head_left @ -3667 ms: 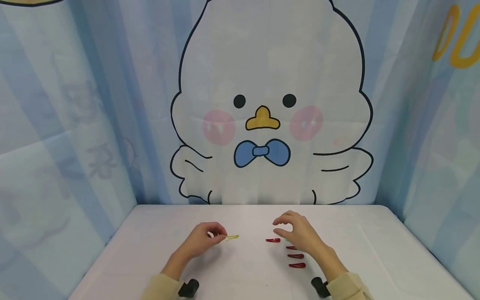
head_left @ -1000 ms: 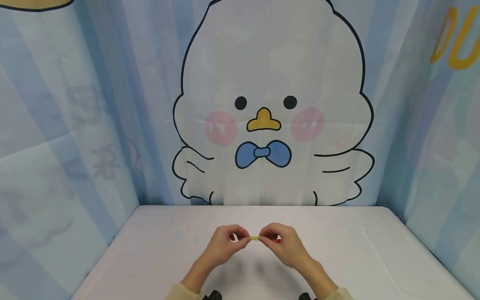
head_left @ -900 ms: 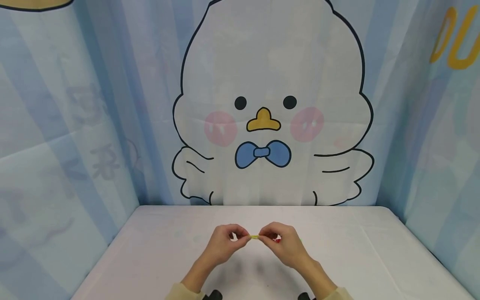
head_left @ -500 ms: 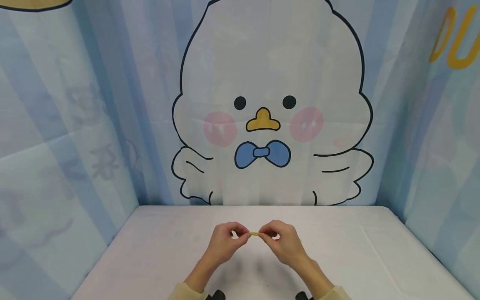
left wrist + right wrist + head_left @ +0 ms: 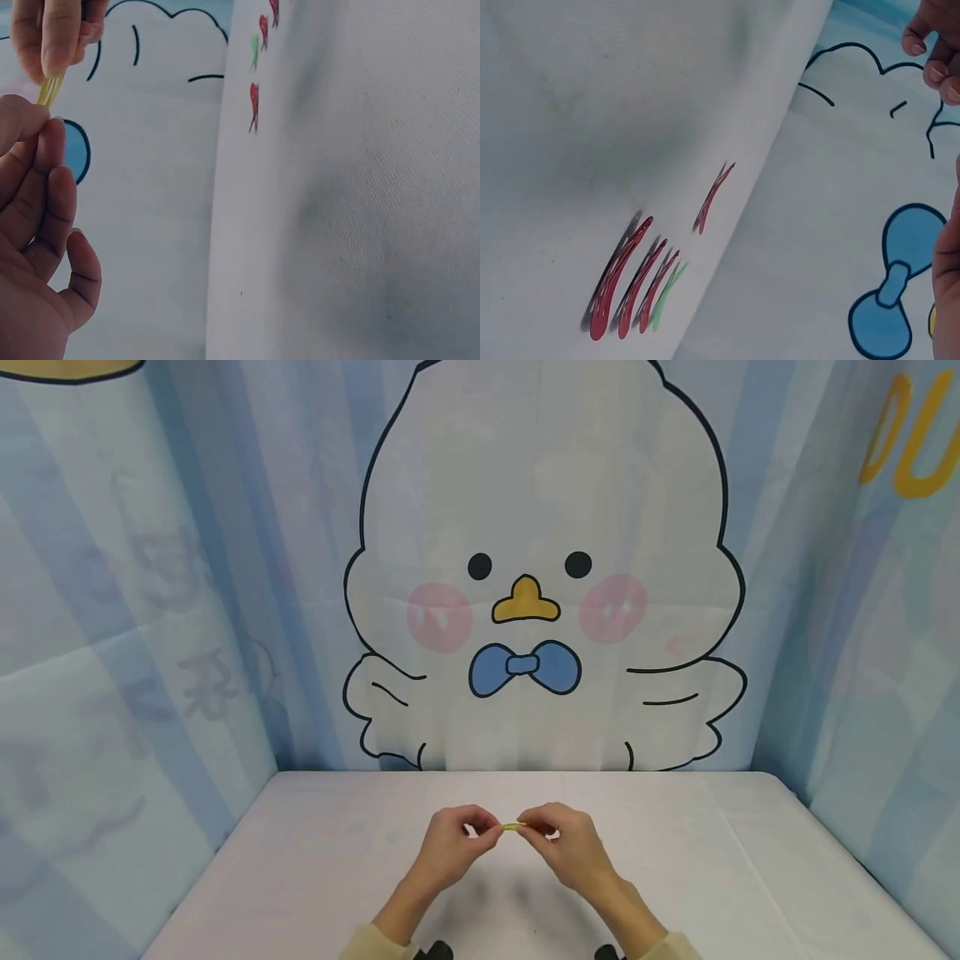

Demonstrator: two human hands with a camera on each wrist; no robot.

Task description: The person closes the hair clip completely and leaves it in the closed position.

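Above the table, my left hand [image 5: 447,850] and my right hand [image 5: 572,852] meet at a small yellow snap hair clip [image 5: 512,827]. Each hand pinches one end of the hair clip between thumb and fingertips. In the left wrist view, the prongs of the yellow hair clip [image 5: 50,91] show between the two sets of fingertips, with the left hand's other fingers loosely curled. The right wrist view catches only parts of both hands at its right edge, and the clip is out of sight there.
Several red hair clips [image 5: 619,281] and a green hair clip [image 5: 667,298] lie in a row on the white table [image 5: 337,860]. One red clip [image 5: 714,196] lies apart from them. A curtain [image 5: 525,718] with a cartoon bird hangs behind the table.
Earlier the left hand alone held the yellow hair clip and the right hand was apart near the red clips. The hands came together on the clip, then rose slightly with it.
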